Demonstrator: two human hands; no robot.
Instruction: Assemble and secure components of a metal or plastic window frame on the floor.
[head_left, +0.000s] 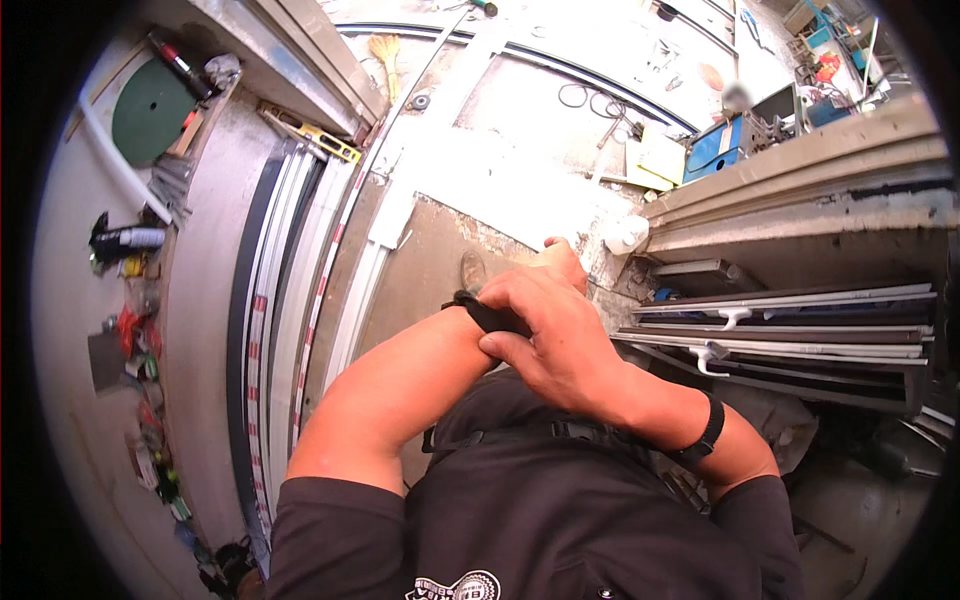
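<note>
My left forearm comes in from the lower left, with a black wristband (pixel 508 322) round its wrist. Over that wrist lies my right hand (pixel 565 340), its thumb and fingers closed on the band. My left hand (pixel 563 262) reaches out beyond the right one, which covers most of it. Only a small part of its fingers shows, so whether they are curled round anything cannot be made out. A second black band (pixel 712 428) sits on my right wrist.
Long metal profiles (pixel 275 210) and a yellow spirit level (pixel 325 138) lie on my left. To the right, a rack holds more profiles (pixel 780 337). Ahead, a hand broom (pixel 387 60), a blue box (pixel 715 150) and a white container (pixel 627 234) stand around the brightly lit floor.
</note>
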